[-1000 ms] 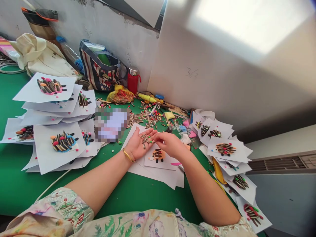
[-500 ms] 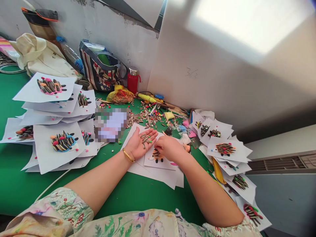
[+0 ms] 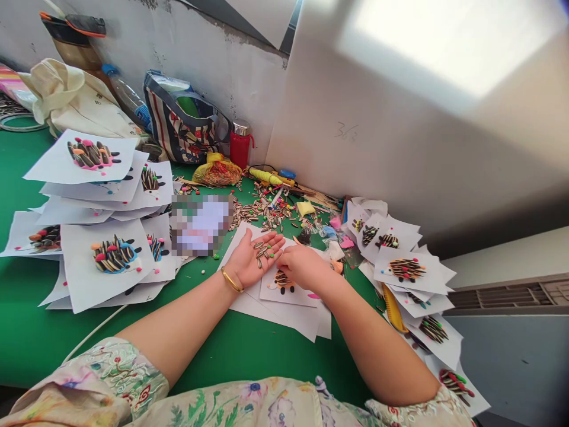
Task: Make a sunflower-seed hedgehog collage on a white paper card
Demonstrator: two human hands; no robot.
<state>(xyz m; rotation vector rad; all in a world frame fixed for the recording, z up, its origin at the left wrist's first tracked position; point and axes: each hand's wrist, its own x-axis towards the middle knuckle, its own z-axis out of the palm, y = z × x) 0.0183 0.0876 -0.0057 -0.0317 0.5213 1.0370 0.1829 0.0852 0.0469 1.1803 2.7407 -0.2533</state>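
Note:
My left hand [image 3: 250, 259] lies palm up with its fingers stretched out flat, open. Several striped sunflower seeds [image 3: 261, 254] and a few small green balls rest loose on it. My right hand [image 3: 301, 264] is closed in a pinch just beside the left fingertips; what is between its fingers is hidden. Under it lies a white paper card [image 3: 288, 298] with a hedgehog figure [image 3: 283, 280] of orange clay, sunflower seeds and black feet. The right hand covers part of the figure. Beneath the card are larger white sheets [image 3: 249, 305].
Stacks of finished hedgehog cards stand at left [image 3: 80, 290] and right [image 3: 440, 276]. Behind my hands lie scattered sunflower seeds [image 3: 249, 214], clay lumps [image 3: 306, 207] and a yellow net bag [image 3: 217, 173]. A red flask [image 3: 240, 148] and a striped bag [image 3: 178, 124] stand by the wall.
Almost nothing differs. My right hand stays pinched over the card, and the seeds still rest on my left palm.

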